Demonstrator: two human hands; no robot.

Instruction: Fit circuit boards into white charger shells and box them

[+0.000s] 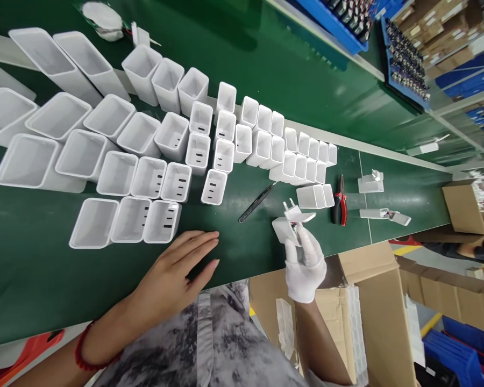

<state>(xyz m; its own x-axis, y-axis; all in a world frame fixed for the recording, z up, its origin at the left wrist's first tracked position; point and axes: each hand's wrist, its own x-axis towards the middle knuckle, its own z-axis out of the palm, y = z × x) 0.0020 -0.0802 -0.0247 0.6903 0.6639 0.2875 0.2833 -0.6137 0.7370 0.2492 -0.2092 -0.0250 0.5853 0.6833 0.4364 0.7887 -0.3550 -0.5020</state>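
Note:
My left hand (pixel 181 269), bare with a red bracelet at the wrist, rests on the green table with its fingers stretched out and nothing in them. In front of it stand rows of open white plastic housings (pixel 115 173), some with small dark slots. My right hand (pixel 305 269), in a white glove, pinches a white housing (pixel 284 231) at the table's front edge. A white lid piece with a two-pin plug (pixel 293 213) sits tilted over that housing's opening, and the fingertips touch its underside. Black tweezers (pixel 257 202) lie between my hands.
Red-handled pliers (pixel 339 208) lie right of the housings. Further right are two white units (pixel 371 183) with loose lids. Blue trays (pixel 407 64) of parts stand on a shelf above. An open cardboard box (pixel 377 269) is below the table's front edge.

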